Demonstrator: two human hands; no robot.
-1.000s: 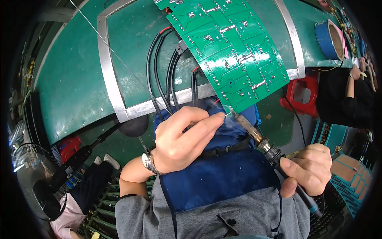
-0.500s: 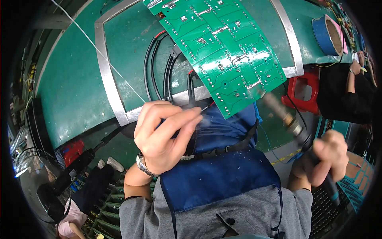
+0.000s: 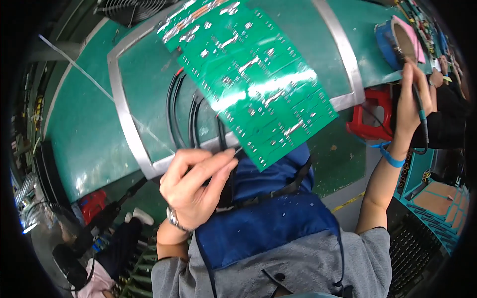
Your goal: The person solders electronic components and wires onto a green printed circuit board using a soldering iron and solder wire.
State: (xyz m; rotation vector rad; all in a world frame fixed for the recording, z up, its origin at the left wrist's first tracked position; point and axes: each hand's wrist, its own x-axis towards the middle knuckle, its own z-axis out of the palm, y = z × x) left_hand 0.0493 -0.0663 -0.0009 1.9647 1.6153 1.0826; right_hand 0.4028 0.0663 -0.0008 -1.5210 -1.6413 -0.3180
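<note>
A large green circuit board [image 3: 251, 94], its silvery solder joints facing up, slants across the bench towards me. At its near left corner my left hand [image 3: 196, 179] is closed in a pinch on a thin pale wire, probably solder wire [image 3: 89, 76], which runs off to the upper left. A short end of it shows past the fingertips, beside the board's edge. Out to the right, my right hand [image 3: 415, 99] grips a soldering iron [image 3: 423, 116]. The iron's metal end reaches into the opening of a blue ring-shaped holder [image 3: 385, 47].
Black cables [image 3: 174, 107] curve beneath the board's left side. A metal frame [image 3: 121, 116] lies on the green bench [image 3: 84, 134]. A red stool [image 3: 370, 116] stands beyond the bench's right end, near another person in black. A fan [image 3: 44, 228] is at lower left.
My right hand has carried the soldering iron from beside the board's near right edge up and right to the blue ring. Board and left hand appear slightly lower and further left.
</note>
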